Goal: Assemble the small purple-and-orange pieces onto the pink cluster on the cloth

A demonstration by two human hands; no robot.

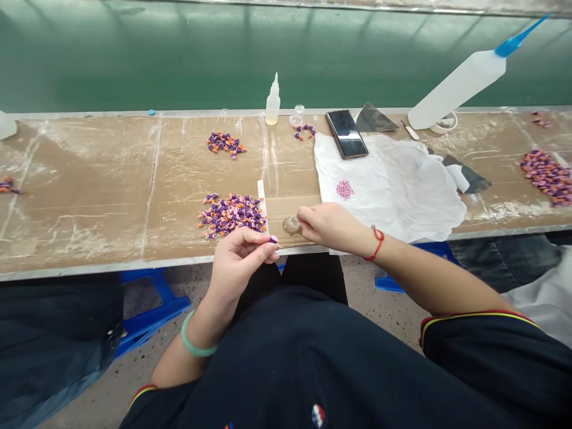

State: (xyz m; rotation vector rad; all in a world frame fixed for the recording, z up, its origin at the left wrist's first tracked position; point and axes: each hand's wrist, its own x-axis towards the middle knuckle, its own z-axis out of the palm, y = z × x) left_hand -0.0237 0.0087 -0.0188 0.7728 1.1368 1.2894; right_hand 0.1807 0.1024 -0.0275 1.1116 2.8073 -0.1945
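Between the thumb and fingertips of my left hand (239,259) is a small purple and pink figure piece (273,239), held at the table's front edge. My right hand (333,225) is closed, its fingertips beside a small round blob or shallow dish of clear, shiny stuff (292,224). Whatever it grips, if anything, is hidden by the fingers. Just beyond my left hand lies a heap of purple, pink and orange pieces (232,213). A narrow white strip (261,193) borders that heap on the right. Tiny pink bits (345,189) rest on a white cloth (397,185) beyond my right hand.
A second pile of pieces (224,143) lies farther back. Behind stand a small dropper bottle (273,101) and a clear cap (297,115). A phone (347,134) lies on the cloth's far corner. A large white bottle with blue nozzle (460,89) leans at back right, by a tape roll (447,123).
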